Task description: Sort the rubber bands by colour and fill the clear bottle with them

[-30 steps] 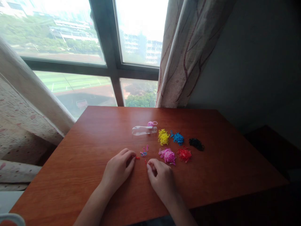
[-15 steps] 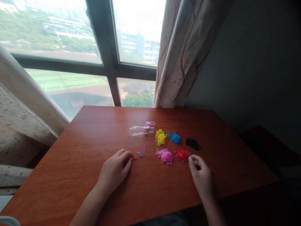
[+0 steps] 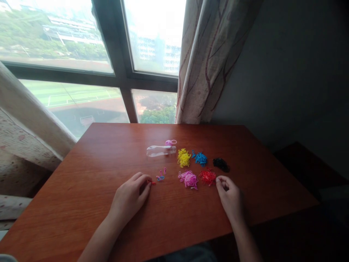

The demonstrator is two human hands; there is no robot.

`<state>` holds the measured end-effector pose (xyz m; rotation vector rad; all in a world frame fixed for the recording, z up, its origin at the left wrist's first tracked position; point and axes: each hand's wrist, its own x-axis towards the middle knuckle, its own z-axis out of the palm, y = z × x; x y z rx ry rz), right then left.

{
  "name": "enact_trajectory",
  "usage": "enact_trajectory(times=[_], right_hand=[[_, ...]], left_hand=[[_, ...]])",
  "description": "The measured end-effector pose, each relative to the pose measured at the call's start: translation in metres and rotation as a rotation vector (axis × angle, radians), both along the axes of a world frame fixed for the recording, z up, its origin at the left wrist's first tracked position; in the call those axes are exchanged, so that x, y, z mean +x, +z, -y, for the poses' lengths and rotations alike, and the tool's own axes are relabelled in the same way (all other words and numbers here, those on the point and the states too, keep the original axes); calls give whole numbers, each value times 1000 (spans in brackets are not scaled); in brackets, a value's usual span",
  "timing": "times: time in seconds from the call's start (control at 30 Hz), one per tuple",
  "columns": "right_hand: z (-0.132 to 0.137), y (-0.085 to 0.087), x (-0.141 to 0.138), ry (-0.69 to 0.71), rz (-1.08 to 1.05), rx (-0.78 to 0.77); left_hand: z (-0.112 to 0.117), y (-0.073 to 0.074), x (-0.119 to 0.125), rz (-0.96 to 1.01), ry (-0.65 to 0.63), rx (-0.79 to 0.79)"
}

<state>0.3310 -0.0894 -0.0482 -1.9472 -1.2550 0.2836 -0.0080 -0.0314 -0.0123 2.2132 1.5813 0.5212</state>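
Observation:
My left hand point(image 3: 130, 194) rests on the table with thumb and fingertips pinched on a small red plastic pin point(image 3: 153, 183), shaped like a safety-pin stitch marker. Just beyond it lie several loose pink and blue pins point(image 3: 160, 177). On the other side, my right hand point(image 3: 231, 196) has thumb and forefinger pressed together at the right edge of the red pin pile point(image 3: 208, 177). What those fingertips hold, if anything, is too small to make out. A pink pin pile point(image 3: 188, 179) lies left of the red one.
Behind are a yellow pile point(image 3: 184, 158), a blue pile point(image 3: 201, 159) and a black pile point(image 3: 221, 165). A clear bottle point(image 3: 160, 150) lies on its side near a pink cap with a loop point(image 3: 169, 142). The wooden table point(image 3: 81, 189) meets a window and curtains.
The view has shifted slightly, so everything sits a little further left. Both hands keep nearly the same places and pinched poses.

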Motion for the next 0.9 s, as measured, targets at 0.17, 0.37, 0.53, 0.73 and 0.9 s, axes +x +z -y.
enact_trajectory(times=[0.17, 0.37, 0.53, 0.73, 0.9], right_hand=[[-1, 1, -1, 0, -12, -18], [4, 3, -1, -21, -55, 3], [12, 5, -11, 24, 58, 58], [17, 10, -47, 212, 96, 117], [14, 8, -78, 429, 158, 137]], left_hand=[[0, 1, 0, 18, 7, -12], [1, 1, 0, 23, -1, -27], [2, 2, -2, 43, -18, -31], [0, -1, -5, 105, -40, -22], [-2, -3, -7, 109, -40, -15]])
